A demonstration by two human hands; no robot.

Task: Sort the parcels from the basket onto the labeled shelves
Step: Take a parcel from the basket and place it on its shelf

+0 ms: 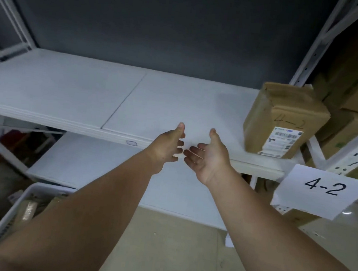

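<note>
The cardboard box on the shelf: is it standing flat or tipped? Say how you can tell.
Standing flat. The cardboard box rests with its whole base on the white shelf, at the right end, its shipping label facing the front.

Both bare arms reach forward; left hand (169, 144) and right hand (208, 154) are empty, palms facing, fingertips nearly meeting.

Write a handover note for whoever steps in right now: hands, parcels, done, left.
Left hand and right hand: both open, empty, held out in front of the shelf.
Done: one cardboard parcel marked 4-2 stands at the shelf's right end, above the 4-2 label.
Left: the white basket at lower left still holds parcels; read their marks and shelve each.
</note>
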